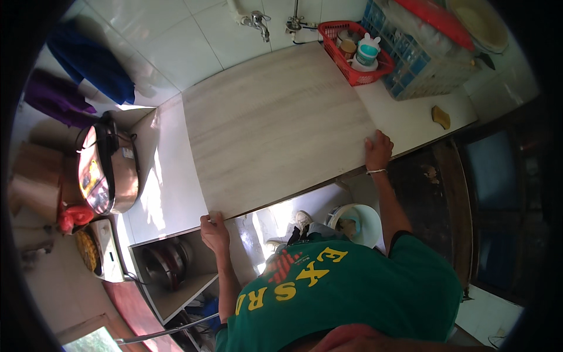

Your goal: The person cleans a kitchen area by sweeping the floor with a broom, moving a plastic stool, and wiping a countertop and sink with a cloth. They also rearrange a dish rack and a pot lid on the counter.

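Observation:
A large pale wood-grain board [281, 132] lies flat across the white countertop [154, 185], its rear edge by the tiled wall. At its near left corner my left hand [215, 231] holds the edge, thumb on top and fingers curled at the side. My right hand [379, 149] grips the near right corner; a thin pale band is round that wrist. The undersides of both grips are hidden by the board and hands. Below the board's front edge, a white bucket [371, 224] stands on the floor beside my shoes.
A red plastic basket [358, 79] with jars and a cup touches or nearly touches the board's right edge. Beside it stands a large plastic crate [422, 75]. A metal tap [259, 24] juts from the wall. An oval copper-coloured appliance [123, 171] stands left, above an open shelf with pots [167, 264].

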Action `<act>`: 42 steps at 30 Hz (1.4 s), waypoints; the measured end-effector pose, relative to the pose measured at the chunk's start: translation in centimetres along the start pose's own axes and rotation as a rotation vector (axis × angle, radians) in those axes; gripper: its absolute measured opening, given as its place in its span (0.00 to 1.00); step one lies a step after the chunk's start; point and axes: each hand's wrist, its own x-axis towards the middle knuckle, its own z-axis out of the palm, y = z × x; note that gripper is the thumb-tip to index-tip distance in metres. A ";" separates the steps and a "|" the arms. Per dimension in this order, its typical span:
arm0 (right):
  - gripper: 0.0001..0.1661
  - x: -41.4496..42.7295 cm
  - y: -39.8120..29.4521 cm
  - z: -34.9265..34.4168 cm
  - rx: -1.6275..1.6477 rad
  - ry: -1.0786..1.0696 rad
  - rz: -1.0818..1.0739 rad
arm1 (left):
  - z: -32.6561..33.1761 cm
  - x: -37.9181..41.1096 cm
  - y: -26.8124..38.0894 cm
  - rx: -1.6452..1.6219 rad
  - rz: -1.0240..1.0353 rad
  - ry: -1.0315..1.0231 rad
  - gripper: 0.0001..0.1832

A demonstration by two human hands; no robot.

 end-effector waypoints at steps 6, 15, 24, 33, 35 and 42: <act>0.32 -2.4 1.2 -1.9 -0.056 -0.082 -0.054 | -0.8 -1.1 -2.0 0.035 0.079 0.007 0.14; 0.21 -6.4 6.2 -6.7 0.129 -0.296 -0.092 | -6.6 -9.8 -6.6 0.005 0.003 -0.176 0.14; 0.41 -2.0 9.6 -3.8 0.263 -0.741 0.379 | -2.2 -2.0 -4.9 -0.228 -0.557 -0.382 0.32; 0.48 -2.3 5.6 -4.4 0.519 -0.688 0.384 | -2.5 -3.7 -4.0 -0.324 -0.555 -0.231 0.38; 0.48 -1.7 8.3 -3.0 0.418 -0.744 0.533 | -2.3 -3.7 -4.3 -0.285 -0.525 -0.220 0.38; 0.40 -5.3 -0.1 -5.9 0.398 -0.658 0.358 | -3.6 -3.4 -7.7 -0.363 -0.408 -0.250 0.38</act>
